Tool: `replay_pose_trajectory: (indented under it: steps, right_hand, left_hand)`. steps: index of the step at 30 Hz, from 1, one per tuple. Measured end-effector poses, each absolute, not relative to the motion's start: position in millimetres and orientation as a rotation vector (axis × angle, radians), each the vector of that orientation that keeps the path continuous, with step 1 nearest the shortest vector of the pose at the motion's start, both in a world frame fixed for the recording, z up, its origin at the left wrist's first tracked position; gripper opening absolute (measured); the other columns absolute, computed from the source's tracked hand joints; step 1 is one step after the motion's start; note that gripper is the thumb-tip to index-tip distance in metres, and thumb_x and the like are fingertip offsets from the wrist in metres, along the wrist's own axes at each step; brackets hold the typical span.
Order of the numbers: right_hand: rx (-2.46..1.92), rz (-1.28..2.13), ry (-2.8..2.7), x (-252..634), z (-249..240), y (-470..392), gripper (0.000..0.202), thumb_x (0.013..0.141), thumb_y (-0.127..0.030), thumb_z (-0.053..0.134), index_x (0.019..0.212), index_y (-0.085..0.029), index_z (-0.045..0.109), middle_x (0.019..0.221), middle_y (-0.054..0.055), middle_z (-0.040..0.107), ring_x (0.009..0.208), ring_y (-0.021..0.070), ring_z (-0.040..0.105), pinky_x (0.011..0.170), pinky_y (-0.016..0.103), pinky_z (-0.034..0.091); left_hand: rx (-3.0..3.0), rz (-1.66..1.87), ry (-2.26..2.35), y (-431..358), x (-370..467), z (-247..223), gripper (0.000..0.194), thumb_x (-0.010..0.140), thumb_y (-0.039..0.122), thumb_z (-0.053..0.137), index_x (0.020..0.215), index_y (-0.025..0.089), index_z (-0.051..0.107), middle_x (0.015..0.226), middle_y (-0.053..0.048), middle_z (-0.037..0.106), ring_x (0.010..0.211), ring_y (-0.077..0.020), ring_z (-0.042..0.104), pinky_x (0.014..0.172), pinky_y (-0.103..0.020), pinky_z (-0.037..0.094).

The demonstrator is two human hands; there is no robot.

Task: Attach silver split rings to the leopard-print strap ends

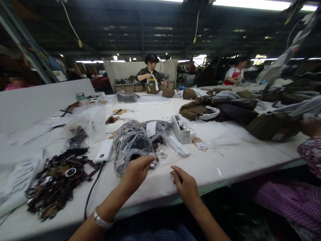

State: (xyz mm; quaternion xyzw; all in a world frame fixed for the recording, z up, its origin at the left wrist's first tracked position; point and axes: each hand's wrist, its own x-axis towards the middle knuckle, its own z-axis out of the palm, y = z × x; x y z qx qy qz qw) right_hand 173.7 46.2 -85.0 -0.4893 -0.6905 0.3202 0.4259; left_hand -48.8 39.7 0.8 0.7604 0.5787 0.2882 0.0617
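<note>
My left hand [135, 172] reaches over the open end of a clear plastic bag [131, 135] filled with dark patterned pieces. Its fingers are pressed together, and what they may hold is hidden. Just beyond the fingertips, several metal rings [161, 154] lie on the table. My right hand [185, 183] hovers over the table's front part, fingers loosely bent and a little apart, with nothing visible in it. Behind the rings sits a second bag of patterned pieces [160, 127], next to a grey tape dispenser [181, 130].
A tangled heap of dark brown straps [61, 179] lies left, beside a white device [104, 150] with a black cable. Tags [200, 144] lie right of the dispenser. Olive bags [195, 108] are piled at the right. A co-worker [150, 75] handles a bag across the table.
</note>
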Motion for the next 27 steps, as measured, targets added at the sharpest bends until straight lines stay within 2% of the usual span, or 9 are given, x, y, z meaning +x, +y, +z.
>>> replay_pose_trajectory:
  steps: [3, 7, 10, 16, 19, 22, 24, 27]
  right_hand:
    - [-1.213, 0.85, -1.651, 174, -89, 49, 0.031, 0.095, -0.035, 0.048, 0.113, -0.018, 0.068, 0.086, 0.006, 0.074, 0.064, 0.0167, 0.067, 0.065, 0.027, 0.054]
    - [-1.193, 0.984, -1.556, 178, -86, 52, 0.032, 0.095, -0.037, 0.049, 0.112, -0.017, 0.067, 0.083, 0.005, 0.073, 0.056, 0.0142, 0.063, 0.056, 0.024, 0.052]
    - [-1.167, 1.023, -1.541, 179, -85, 53, 0.03, 0.095, -0.036, 0.05, 0.111, -0.017, 0.066, 0.083, 0.005, 0.072, 0.057, 0.0135, 0.063, 0.056, 0.023, 0.052]
    - [-1.144, 1.111, -1.448, 178, -80, 52, 0.033, 0.093, -0.04, 0.053, 0.11, -0.017, 0.068, 0.085, 0.006, 0.072, 0.058, 0.0142, 0.064, 0.055, 0.024, 0.052]
    - [-1.166, 1.14, -1.321, 180, -72, 51, 0.041, 0.09, -0.047, 0.057, 0.114, -0.016, 0.068, 0.074, 0.004, 0.07, 0.059, 0.0163, 0.065, 0.056, 0.026, 0.053]
    - [-1.148, 1.158, -1.254, 181, -61, 48, 0.046, 0.087, -0.05, 0.06, 0.117, -0.015, 0.067, 0.063, 0.001, 0.066, 0.058, 0.0168, 0.064, 0.059, 0.027, 0.054]
    - [-1.097, 1.223, -1.235, 180, -55, 46, 0.042, 0.086, -0.05, 0.063, 0.108, -0.015, 0.071, 0.062, 0.001, 0.065, 0.057, 0.0154, 0.062, 0.058, 0.026, 0.053]
    - [-0.99, 1.384, -1.146, 178, -49, 41, 0.035, 0.085, -0.048, 0.066, 0.088, -0.015, 0.073, 0.063, 0.0, 0.063, 0.055, 0.0122, 0.058, 0.055, 0.023, 0.05]
  left_hand:
    - [2.322, 0.584, 1.763, 86, -19, -17, 0.031, 0.092, 0.012, 0.048, 0.111, 0.021, 0.071, 0.111, -0.008, 0.075, 0.102, -0.021, 0.069, 0.091, -0.028, 0.05]
    - [2.308, 0.445, 1.801, 127, -7, -28, 0.022, 0.083, 0.006, 0.056, 0.086, 0.017, 0.075, 0.096, -0.012, 0.076, 0.096, -0.0261, 0.069, 0.086, -0.033, 0.049]
    - [2.293, 0.419, 1.809, 133, -9, -29, 0.019, 0.082, 0.009, 0.058, 0.077, 0.017, 0.074, 0.092, -0.012, 0.076, 0.094, -0.0258, 0.068, 0.085, -0.032, 0.048]
    - [2.219, 0.598, 1.756, 112, -10, -16, 0.019, 0.087, 0.017, 0.056, 0.09, 0.019, 0.075, 0.092, -0.01, 0.077, 0.088, -0.0244, 0.07, 0.083, -0.032, 0.048]
    - [2.164, 0.714, 1.661, 93, -4, -6, 0.02, 0.087, 0.025, 0.058, 0.094, 0.02, 0.076, 0.093, -0.006, 0.078, 0.086, -0.0222, 0.071, 0.081, -0.027, 0.05]
    - [2.038, 0.784, 1.515, 73, 4, 2, 0.023, 0.086, 0.03, 0.059, 0.095, 0.02, 0.077, 0.084, -0.004, 0.078, 0.076, -0.0203, 0.072, 0.069, -0.025, 0.053]
    - [1.883, 0.822, 1.382, 61, 8, 4, 0.024, 0.086, 0.032, 0.06, 0.096, 0.018, 0.078, 0.078, -0.004, 0.077, 0.07, -0.0195, 0.07, 0.064, -0.025, 0.053]
    - [1.618, 0.877, 1.284, 47, 11, 3, 0.025, 0.082, 0.035, 0.065, 0.092, 0.016, 0.077, 0.076, -0.005, 0.075, 0.068, -0.0183, 0.067, 0.063, -0.026, 0.053]
